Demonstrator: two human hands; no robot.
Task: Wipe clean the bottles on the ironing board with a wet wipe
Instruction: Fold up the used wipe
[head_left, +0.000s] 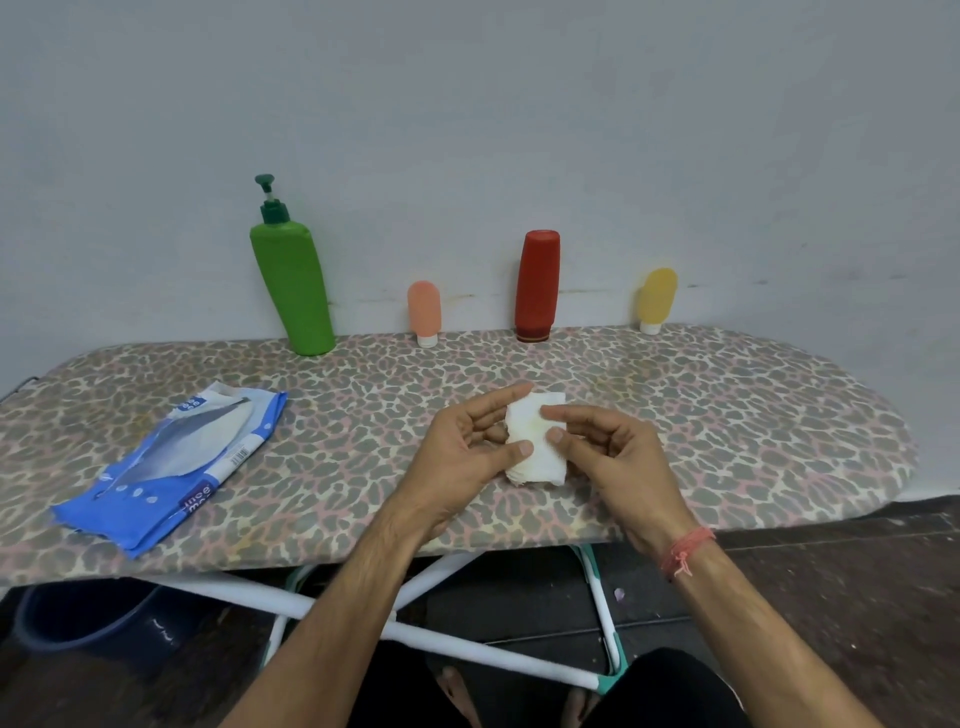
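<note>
Leopard-print fabric covers the ironing board (675, 415), which runs left to right across the head view with its rounded nose at the right end. Along the far edge, against the grey wall, four bottles stand apart in a row: a tall green plastic pump bottle (293, 280) leaning a little to the left, with its pump nozzle pointing left; a small peach squeeze tube (424, 310) standing on its white cap; a red squeeze bottle (537, 283) upright on its cap; and a small yellow squeeze tube (657, 299) on its white cap, tilted slightly right.

Near the middle of the board, both hands hold a folded white wet wipe (535, 441) just above the surface, its long axis running from the near edge toward the far edge. The left hand (467, 447) pinches the wipe's left side between thumb and fingers. The right hand (613, 452) pinches the right side with thumb and forefinger, and a red thread band (685, 551) circles that wrist.

Toward the left end lies a flat blue and white wet wipe packet (171, 462), its long axis diagonal from the near left toward the far right.
</note>
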